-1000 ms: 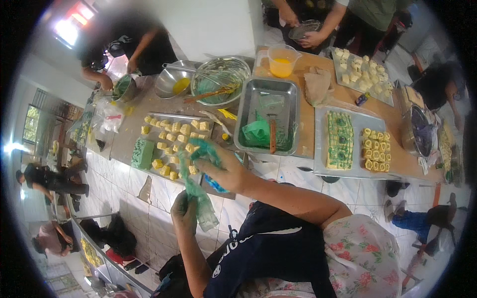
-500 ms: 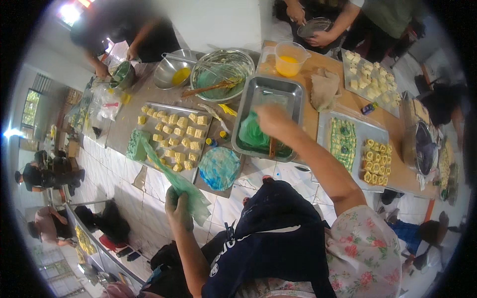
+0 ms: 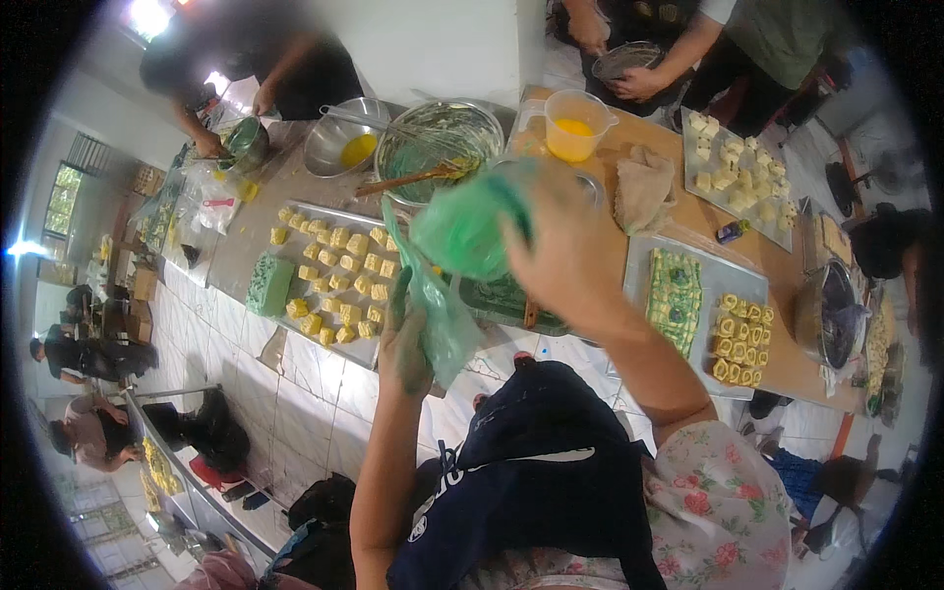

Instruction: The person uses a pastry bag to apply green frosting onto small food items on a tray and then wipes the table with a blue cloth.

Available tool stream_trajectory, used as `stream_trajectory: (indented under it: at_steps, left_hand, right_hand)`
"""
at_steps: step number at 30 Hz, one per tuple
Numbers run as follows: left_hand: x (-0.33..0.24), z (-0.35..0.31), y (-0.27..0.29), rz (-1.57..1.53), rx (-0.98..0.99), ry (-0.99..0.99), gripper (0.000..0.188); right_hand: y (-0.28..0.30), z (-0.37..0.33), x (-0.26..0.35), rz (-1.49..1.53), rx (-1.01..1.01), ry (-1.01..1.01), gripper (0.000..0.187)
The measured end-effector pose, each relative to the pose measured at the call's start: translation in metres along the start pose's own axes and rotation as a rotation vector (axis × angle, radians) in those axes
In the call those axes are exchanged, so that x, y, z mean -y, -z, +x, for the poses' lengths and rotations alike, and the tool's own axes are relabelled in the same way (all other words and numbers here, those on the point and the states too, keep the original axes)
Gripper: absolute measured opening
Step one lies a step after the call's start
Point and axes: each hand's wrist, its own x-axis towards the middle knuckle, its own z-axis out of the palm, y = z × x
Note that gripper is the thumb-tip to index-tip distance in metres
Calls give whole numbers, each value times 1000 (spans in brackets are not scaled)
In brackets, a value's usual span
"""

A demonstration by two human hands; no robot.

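Here, my left hand [image 3: 406, 354] pinches a green plastic bag [image 3: 444, 320]; my blurred, half-closed right hand [image 3: 562, 251] holds bunched green plastic [image 3: 460, 231] above a metal pan [image 3: 489, 298].

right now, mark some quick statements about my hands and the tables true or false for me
1. The left hand holds a long green bag. True.
2. The right hand is empty. False: the right hand holds crumpled green plastic.
3. The clear pitcher has yellow liquid in it. True.
4. The brown cloth lies on the tray of yellow cubes. False: the brown cloth lies on the brown tabletop.
5. The green block shows at the left edge of the tray of yellow cubes. True.
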Motion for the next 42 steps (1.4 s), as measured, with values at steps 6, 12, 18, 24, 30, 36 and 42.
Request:
stream_trajectory:
  at_steps: [6,12,18,24,30,36,42]
  left_hand:
    - [-2,12,-13,-641,268,47,61]
    - [17,17,9,-476,247,84,56]
    - [6,15,7,-304,24,129,49]
    - [-20,7,-5,-21,-58,109,46]
    - [-18,2,4,311,36,50,43]
    - [-13,-1,12,444,44,18,45]
    - [-13,0,19,401,-33,73,46]
  right_hand:
    - [-51,-83,29,145,249,109,37]
    - [-53,-97,35,191,278,187,30]
    - [-56,-104,21,530,305,144,33]
    - [-62,-90,7,837,200,-751,31]
    - [-78,-76,0,1404,293,-1125,24]
    - [-87,-84,-4,1298,323,-1149,22]
    - [-79,-74,9,1506,340,-1133,26]
